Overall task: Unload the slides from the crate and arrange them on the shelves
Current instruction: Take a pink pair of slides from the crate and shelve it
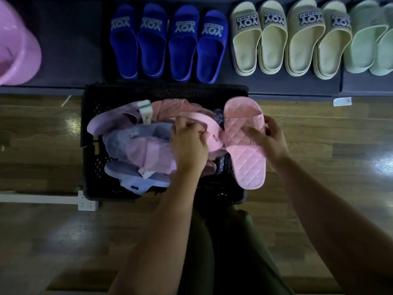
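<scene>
A black perforated crate (93, 150) stands on the wood floor against the low dark shelf (63, 39). It is piled with several pink, lilac and grey-blue slides (136, 143), some with paper tags. My right hand (270, 141) grips a pink quilted slide (244, 145) over the crate's right rim, sole towards me. My left hand (189, 143) is closed on the strap of a second pink slide (204, 122) lying on the pile. On the shelf stand blue slides (168, 43), beige slides (291, 39) and pale green slides (370, 39) in a row.
A pink plastic tub (14, 45) sits at the shelf's left end. A white power strip (88, 202) lies on the floor at the crate's near left corner. A small white tag (342, 101) lies on the floor by the shelf edge. My legs are below the crate.
</scene>
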`<state>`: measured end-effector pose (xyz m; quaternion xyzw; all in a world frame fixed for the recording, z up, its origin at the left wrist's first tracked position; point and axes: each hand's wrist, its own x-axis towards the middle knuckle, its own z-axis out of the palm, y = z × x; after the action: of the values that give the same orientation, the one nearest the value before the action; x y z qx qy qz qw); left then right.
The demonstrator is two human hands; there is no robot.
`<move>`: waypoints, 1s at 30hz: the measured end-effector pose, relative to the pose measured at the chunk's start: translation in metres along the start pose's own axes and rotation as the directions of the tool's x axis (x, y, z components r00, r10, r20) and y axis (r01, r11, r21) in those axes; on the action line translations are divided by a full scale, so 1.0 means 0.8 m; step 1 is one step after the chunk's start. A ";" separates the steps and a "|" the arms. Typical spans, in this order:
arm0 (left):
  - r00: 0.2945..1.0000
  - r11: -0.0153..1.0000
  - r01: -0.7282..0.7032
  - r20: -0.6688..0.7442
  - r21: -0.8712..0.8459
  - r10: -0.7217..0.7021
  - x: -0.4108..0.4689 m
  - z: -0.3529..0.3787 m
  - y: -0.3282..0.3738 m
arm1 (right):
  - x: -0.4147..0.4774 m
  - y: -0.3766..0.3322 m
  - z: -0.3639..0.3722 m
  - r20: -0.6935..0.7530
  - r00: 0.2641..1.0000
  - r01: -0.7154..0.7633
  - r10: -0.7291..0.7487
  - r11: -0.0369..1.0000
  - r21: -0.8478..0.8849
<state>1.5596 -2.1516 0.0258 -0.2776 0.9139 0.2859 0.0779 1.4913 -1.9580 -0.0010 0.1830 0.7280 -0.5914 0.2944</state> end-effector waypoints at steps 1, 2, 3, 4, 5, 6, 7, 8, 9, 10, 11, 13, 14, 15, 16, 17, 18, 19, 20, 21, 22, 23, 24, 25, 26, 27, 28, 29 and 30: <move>1.000 1.000 0.003 -0.014 0.019 -0.003 0.001 0.000 0.004 | -0.001 -0.002 0.001 0.003 1.000 0.000 0.000 1.000 0.003; 0.999 0.999 0.024 -0.025 0.032 -0.023 0.004 -0.002 0.006 | -0.003 -0.004 0.004 0.007 1.000 0.004 -0.004 1.000 0.005; 0.999 0.998 0.044 -0.029 0.043 -0.043 0.007 -0.007 0.005 | -0.004 -0.005 0.006 0.007 1.000 0.008 -0.008 1.000 0.009; 0.998 0.996 0.052 -0.024 0.067 -0.050 0.011 -0.015 0.003 | -0.004 -0.006 0.009 0.002 1.000 0.011 -0.011 1.000 0.019; 0.999 0.993 0.053 -0.008 0.110 -0.052 0.016 -0.023 -0.001 | -0.004 -0.007 0.011 -0.006 1.000 0.007 -0.007 0.999 0.035; 0.998 0.984 0.054 0.021 0.172 -0.058 0.022 -0.030 -0.006 | -0.003 -0.008 0.015 -0.009 1.000 -0.001 0.002 0.999 0.054; 0.996 0.966 0.045 0.063 0.255 -0.063 0.029 -0.037 -0.011 | -0.002 -0.008 0.017 -0.007 1.000 -0.009 0.010 0.998 0.066; 0.990 0.936 0.016 0.123 0.353 -0.063 0.036 -0.043 -0.015 | -0.001 -0.007 0.020 -0.002 1.000 -0.015 0.015 0.998 0.068; 0.980 0.900 -0.029 0.190 0.436 -0.061 0.044 -0.047 -0.018 | 0.001 -0.004 0.024 0.002 1.000 -0.022 0.022 0.998 0.063; 0.969 0.877 -0.078 0.243 0.473 -0.046 0.051 -0.046 -0.020 | 0.003 -0.001 0.029 0.004 1.000 -0.030 0.030 0.998 0.058; 0.963 0.878 -0.117 0.270 0.463 -0.014 0.056 -0.042 -0.023 | 0.005 0.002 0.033 0.008 0.999 -0.033 0.032 0.998 0.052; 0.967 0.929 -0.142 0.248 0.342 0.057 0.061 -0.029 -0.023 | 0.009 0.011 0.043 0.016 0.999 -0.030 0.029 0.999 0.029; 0.972 0.956 -0.138 0.222 0.258 0.081 0.061 -0.020 -0.025 | 0.011 0.015 0.046 0.017 0.999 -0.029 0.029 1.000 0.011; 0.974 0.975 -0.137 0.201 0.173 0.101 0.059 -0.011 -0.028 | 0.013 0.019 0.048 0.016 1.000 -0.027 0.027 1.000 -0.006; 0.976 0.984 -0.144 0.180 0.107 0.123 0.056 -0.003 -0.031 | 0.015 0.023 0.049 0.017 1.000 -0.026 0.026 1.000 -0.013; 0.978 0.987 -0.148 0.161 0.066 0.136 0.053 0.001 -0.036 | 0.017 0.026 0.048 0.020 0.999 -0.028 0.028 1.000 -0.014; 0.981 0.988 -0.147 0.135 0.039 0.141 0.050 0.004 -0.043 | 0.019 0.029 0.047 0.026 0.999 -0.028 0.029 1.000 -0.014; 0.985 0.989 -0.144 0.100 0.020 0.141 0.048 0.005 -0.051 | 0.021 0.030 0.045 0.037 0.999 -0.024 0.024 1.000 -0.021; 0.988 0.990 -0.142 0.064 0.014 0.141 0.046 0.007 -0.060 | 0.023 0.032 0.045 0.048 0.999 -0.015 0.017 0.999 -0.030; 0.991 0.991 -0.135 0.029 0.020 0.134 0.044 0.009 -0.068 | 0.025 0.033 0.045 0.057 0.998 -0.008 0.010 0.999 -0.038; 0.994 0.993 -0.113 -0.001 0.024 0.113 0.041 0.011 -0.074 | 0.028 0.034 0.045 0.059 0.998 -0.002 0.004 0.999 -0.045; 0.996 0.997 -0.081 -0.029 0.013 0.081 0.040 0.015 -0.080 | 0.029 0.034 0.046 0.060 0.998 0.005 -0.002 0.999 -0.049; 0.998 0.999 -0.047 -0.046 -0.011 0.046 0.039 0.017 -0.082 | 0.030 0.034 0.046 0.062 0.998 0.008 -0.005 0.999 -0.047; 0.999 0.999 -0.009 -0.036 -0.044 0.007 0.038 0.019 -0.083 | 0.030 0.033 0.046 0.068 0.998 0.008 -0.005 0.999 -0.040; 1.000 0.997 0.025 0.005 -0.077 -0.025 0.037 0.018 -0.081 | 0.030 0.032 0.046 0.074 0.997 0.006 -0.004 1.000 -0.028; 0.997 0.993 0.050 0.068 -0.108 -0.043 0.036 0.017 -0.079 | 0.027 0.029 0.045 0.077 0.997 0.002 -0.001 1.000 -0.014; 0.991 0.989 0.053 0.125 -0.136 -0.035 0.033 0.012 -0.074 | 0.023 0.024 0.044 0.081 0.997 -0.002 0.001 1.000 0.006; 0.988 0.986 0.036 0.157 -0.164 -0.010 0.030 0.005 -0.068 | 0.018 0.016 0.042 0.087 0.996 0.000 -0.002 1.000 0.022; 0.987 0.982 0.009 0.161 -0.189 0.022 0.026 -0.006 -0.061 | 0.012 0.004 0.040 0.097 0.995 0.010 -0.012 1.000 0.030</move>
<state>1.5688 -2.1970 -0.0001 -0.2566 0.8740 0.3934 0.1246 1.4931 -1.9888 -0.0138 0.1542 0.7051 -0.6119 0.3235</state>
